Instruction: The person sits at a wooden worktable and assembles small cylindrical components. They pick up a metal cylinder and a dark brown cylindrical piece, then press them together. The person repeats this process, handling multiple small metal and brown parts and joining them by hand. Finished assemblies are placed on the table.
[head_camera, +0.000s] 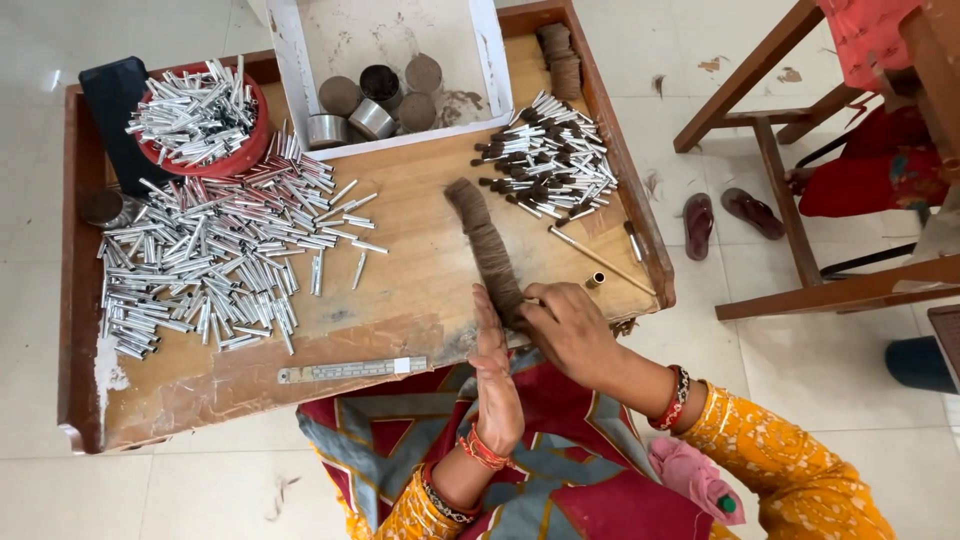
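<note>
I saw my left hand (494, 375) standing on its edge at the near rim of the wooden tray (420, 270), fingers straight and flat, its palm pressed against the left side of the near end of a long strip of brown hair (486, 245). It was fully open and gripped nothing; it only touched. My right hand (568, 328) was curled beside it, fingers bent down onto the same end of the strip from the right, so the hair sat between the two hands. Whether those fingers pinched any strands I could not tell.

The strip lay on the bare wood, its long axis running from my hands away and slightly to the left, its far end near the tray's middle. It looked soft, matted and fibrous, narrow like a flattened rope.

A flat metal ruler (352, 370) lay crosswise on the near edge, left of my hands. Just right of the strip lay a thin wooden stick (598, 260) and a small brass tube (595, 280). Further left spread a wide heap of shiny silver metal tubes (215, 265), short and round. Beyond on the right lay a pile of tubes with dark tufts (548, 160). At the far left a red bowl (245, 150) held more silver tubes, and at the far edge a white box (290, 70) held several round tins (372, 118).
</note>
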